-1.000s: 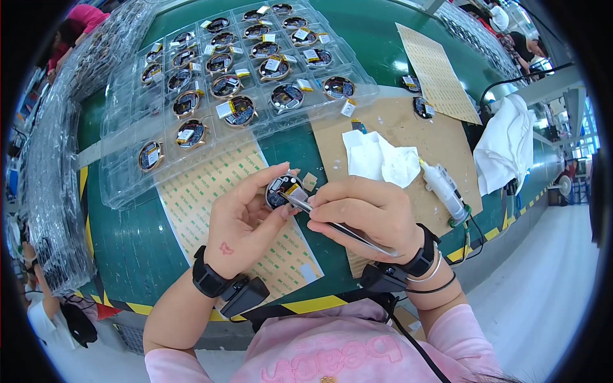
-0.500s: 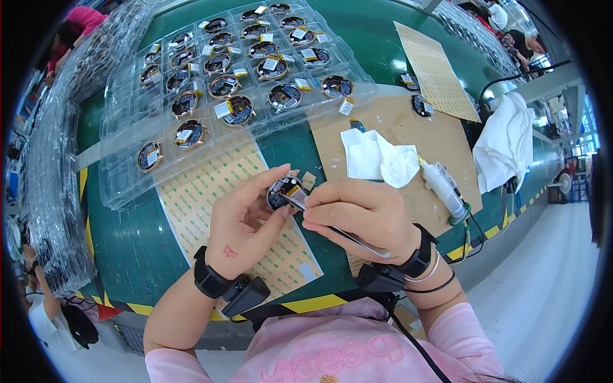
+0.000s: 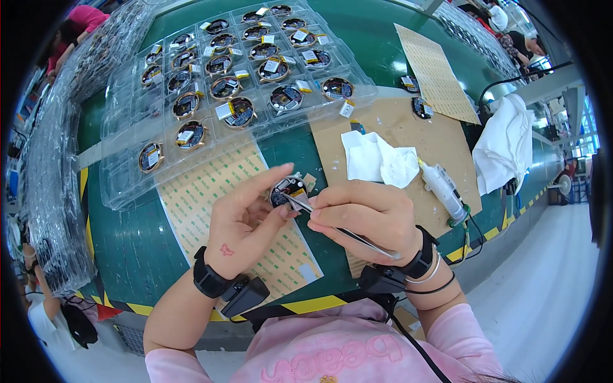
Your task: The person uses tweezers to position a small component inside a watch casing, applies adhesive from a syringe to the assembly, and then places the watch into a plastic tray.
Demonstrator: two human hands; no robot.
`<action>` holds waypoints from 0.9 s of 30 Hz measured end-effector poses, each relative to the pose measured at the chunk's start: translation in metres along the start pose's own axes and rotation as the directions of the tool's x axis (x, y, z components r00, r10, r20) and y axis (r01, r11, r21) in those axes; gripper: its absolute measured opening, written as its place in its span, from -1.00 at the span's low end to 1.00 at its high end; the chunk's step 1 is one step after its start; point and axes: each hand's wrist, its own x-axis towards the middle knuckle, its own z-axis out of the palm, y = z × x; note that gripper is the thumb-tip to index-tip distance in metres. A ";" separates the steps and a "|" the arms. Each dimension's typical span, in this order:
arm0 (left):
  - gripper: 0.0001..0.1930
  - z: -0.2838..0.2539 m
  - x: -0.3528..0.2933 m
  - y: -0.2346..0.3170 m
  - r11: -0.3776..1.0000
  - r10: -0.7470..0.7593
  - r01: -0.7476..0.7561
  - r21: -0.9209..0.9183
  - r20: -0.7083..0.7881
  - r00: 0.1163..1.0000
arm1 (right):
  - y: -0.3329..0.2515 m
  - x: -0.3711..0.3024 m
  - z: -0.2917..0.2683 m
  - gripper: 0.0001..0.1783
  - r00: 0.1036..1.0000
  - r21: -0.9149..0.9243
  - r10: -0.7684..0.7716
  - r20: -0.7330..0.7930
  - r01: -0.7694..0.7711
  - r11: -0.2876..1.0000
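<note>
My left hand [image 3: 246, 220] is closed round a round watch case [image 3: 281, 191] with its inner circuit board showing, gripping it by the rim between thumb and fingers. Metal tweezers [image 3: 348, 236] are pinched in my right hand [image 3: 370, 217], their tips down inside the case. A small silvery battery [image 3: 300, 199] sits by the tips at the case's right side; part of it is hidden by my fingers. Below both hands lies a sheet of adhesive backing paper [image 3: 211, 198] with green print.
A clear plastic tray [image 3: 137, 118] at the back left holds several open watch cases with batteries. On the brown board [image 3: 408, 204] lie a crumpled white tissue [image 3: 377, 159] and a glue gun [image 3: 445, 193]. A white cloth [image 3: 504, 143] and another backing sheet [image 3: 437, 73] are at the right.
The watch case has tilted and shifted slightly right in my left hand. My right hand and the tweezers have moved a little right, with the tips still inside the case.
</note>
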 end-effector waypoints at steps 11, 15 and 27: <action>-0.50 -0.001 0.000 0.007 0.992 -0.076 0.078 -0.097 0.023 0.997 | -0.003 0.000 -0.005 -0.72 0.992 0.030 0.065 -0.106 -0.062 0.998; -0.48 -0.001 0.000 0.008 0.991 -0.084 0.087 -0.099 0.028 0.996 | 0.006 0.000 -0.003 -0.69 0.971 -0.054 0.215 -0.105 -0.222 0.974; -0.42 0.000 0.002 0.010 0.986 -0.129 0.132 -0.101 0.040 0.991 | 0.005 0.001 -0.005 -0.72 0.987 -0.030 0.106 -0.122 -0.111 0.993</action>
